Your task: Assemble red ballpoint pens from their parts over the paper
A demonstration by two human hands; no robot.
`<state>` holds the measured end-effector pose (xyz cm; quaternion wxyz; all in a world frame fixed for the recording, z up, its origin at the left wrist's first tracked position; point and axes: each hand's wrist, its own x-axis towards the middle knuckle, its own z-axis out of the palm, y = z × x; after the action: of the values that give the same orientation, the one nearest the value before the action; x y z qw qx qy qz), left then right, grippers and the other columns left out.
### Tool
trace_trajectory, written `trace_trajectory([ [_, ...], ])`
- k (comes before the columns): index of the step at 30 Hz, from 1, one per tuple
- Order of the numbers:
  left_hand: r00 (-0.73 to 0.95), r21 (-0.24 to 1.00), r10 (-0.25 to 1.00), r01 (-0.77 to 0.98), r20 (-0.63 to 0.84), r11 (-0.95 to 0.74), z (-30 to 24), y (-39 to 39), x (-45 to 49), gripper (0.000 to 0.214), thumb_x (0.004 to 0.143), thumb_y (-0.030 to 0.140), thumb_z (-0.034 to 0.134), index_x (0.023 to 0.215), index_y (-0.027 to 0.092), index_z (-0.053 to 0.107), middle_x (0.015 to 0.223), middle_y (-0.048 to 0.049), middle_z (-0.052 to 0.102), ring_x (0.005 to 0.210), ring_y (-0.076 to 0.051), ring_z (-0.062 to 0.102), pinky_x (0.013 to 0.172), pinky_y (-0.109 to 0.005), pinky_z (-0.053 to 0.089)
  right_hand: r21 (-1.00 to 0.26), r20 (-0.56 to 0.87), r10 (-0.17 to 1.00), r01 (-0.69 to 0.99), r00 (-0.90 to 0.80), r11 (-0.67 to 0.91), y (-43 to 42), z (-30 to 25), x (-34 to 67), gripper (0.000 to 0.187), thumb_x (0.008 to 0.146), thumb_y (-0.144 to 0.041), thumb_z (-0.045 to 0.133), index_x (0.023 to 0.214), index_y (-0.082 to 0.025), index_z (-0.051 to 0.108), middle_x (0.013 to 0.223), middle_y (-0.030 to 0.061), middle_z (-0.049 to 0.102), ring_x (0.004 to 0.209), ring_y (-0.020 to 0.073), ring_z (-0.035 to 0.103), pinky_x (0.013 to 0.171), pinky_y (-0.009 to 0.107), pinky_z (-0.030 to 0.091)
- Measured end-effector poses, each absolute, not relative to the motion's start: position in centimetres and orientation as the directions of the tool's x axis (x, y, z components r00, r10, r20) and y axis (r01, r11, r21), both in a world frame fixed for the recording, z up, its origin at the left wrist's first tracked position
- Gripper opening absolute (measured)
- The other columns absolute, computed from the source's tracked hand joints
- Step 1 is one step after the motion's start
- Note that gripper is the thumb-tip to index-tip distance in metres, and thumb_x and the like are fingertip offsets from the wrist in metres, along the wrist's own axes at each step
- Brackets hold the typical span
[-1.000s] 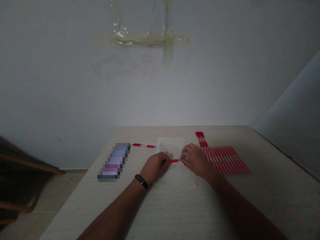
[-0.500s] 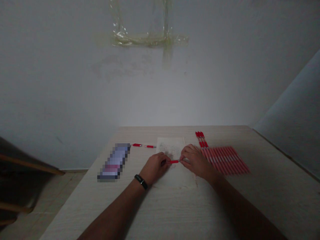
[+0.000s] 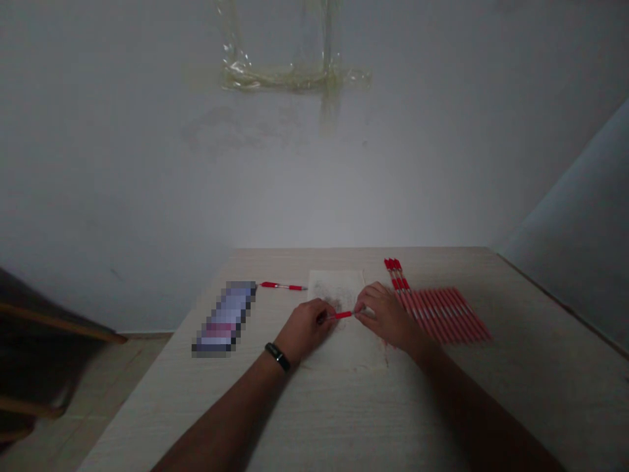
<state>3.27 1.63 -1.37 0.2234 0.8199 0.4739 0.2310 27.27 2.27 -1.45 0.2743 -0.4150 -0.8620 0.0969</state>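
Observation:
Between my two hands is a red pen point(image 3: 344, 314), level above a pale marked sheet point(image 3: 344, 351). My left hand point(image 3: 310, 322), with a dark band on its wrist, pinches the pen's left end. At the other end, the fingertips of my right hand point(image 3: 386, 314) are closed on the pen's tip. The fingers cover both ends, so I cannot tell whether its parts are joined. Another red pen point(image 3: 282, 286) lies beyond my left hand. To the right of my right hand lie several slim red-and-clear pieces point(image 3: 449, 314) side by side, with a few red pens point(image 3: 397, 275) at their far left.
A blurred-out phone point(image 3: 225, 318) lies at the left of the pale wooden table point(image 3: 314, 419). Behind the table stands a grey wall point(image 3: 344, 190) with clear tape point(image 3: 289, 80) on it. Dark wooden furniture point(image 3: 44, 354) stands on the floor at left.
The pen's right end has tilted up slightly, and more of its red part shows between my fingers. Both hands stay in nearly the same place.

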Motion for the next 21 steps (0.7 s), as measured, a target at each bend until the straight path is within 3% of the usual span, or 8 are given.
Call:
trace_trajectory([
  [7, 0.453, 0.596, 0.876, 0.663, 0.164, -0.454, -1.4, 1.7, 3.2, 0.013, 0.086, 0.026, 0.059, 0.089, 0.018, 0.069, 0.082, -0.0047, 0.068, 0.071, -0.016, 0.058, 0.063, -0.025, 0.041, -0.419, 0.378, 0.780, 0.659, -0.499, 0.624, 1.8, -1.1, 26.8, 0.005, 0.089, -0.022, 0.068, 0.086, -0.021, 0.065, 0.093, 0.0036, 0.064, 0.100, 0.0220, 0.054, 0.090, 0.037, 0.041],
  [12, 0.446, 0.583, 0.878, 0.672, 0.176, -0.458, -1.4, 1.7, 3.2, 0.011, 0.086, 0.024, 0.059, 0.088, 0.018, 0.068, 0.081, -0.0043, 0.067, 0.071, -0.016, 0.058, 0.064, -0.025, 0.040, -0.418, 0.368, 0.783, 0.663, -0.501, 0.621, 2.4, -1.7, 27.6, 0.010, 0.084, -0.021, 0.073, 0.091, -0.022, 0.066, 0.096, 0.0035, 0.064, 0.102, 0.0228, 0.054, 0.090, 0.037, 0.041],
  [16, 0.427, 0.580, 0.886, 0.681, 0.181, -0.446, -1.4, 1.6, 3.2, 0.009, 0.086, 0.023, 0.059, 0.088, 0.018, 0.067, 0.082, -0.0041, 0.067, 0.072, -0.016, 0.057, 0.064, -0.025, 0.040, -0.369, 0.363, 0.799, 0.714, -0.479, 0.595, 3.2, -2.5, 28.6, 0.017, 0.081, -0.017, 0.075, 0.095, -0.021, 0.066, 0.098, 0.0045, 0.066, 0.102, 0.0244, 0.053, 0.090, 0.039, 0.041],
  [21, 0.416, 0.582, 0.891, 0.685, 0.182, -0.438, -1.4, 1.6, 3.2, 0.008, 0.085, 0.022, 0.060, 0.086, 0.018, 0.066, 0.082, -0.0041, 0.067, 0.072, -0.016, 0.057, 0.063, -0.025, 0.039, -0.304, 0.346, 0.822, 0.775, -0.453, 0.555, 3.7, -3.0, 28.8, 0.012, 0.082, -0.011, 0.070, 0.091, -0.020, 0.066, 0.093, 0.0051, 0.066, 0.096, 0.0239, 0.053, 0.086, 0.038, 0.041],
])
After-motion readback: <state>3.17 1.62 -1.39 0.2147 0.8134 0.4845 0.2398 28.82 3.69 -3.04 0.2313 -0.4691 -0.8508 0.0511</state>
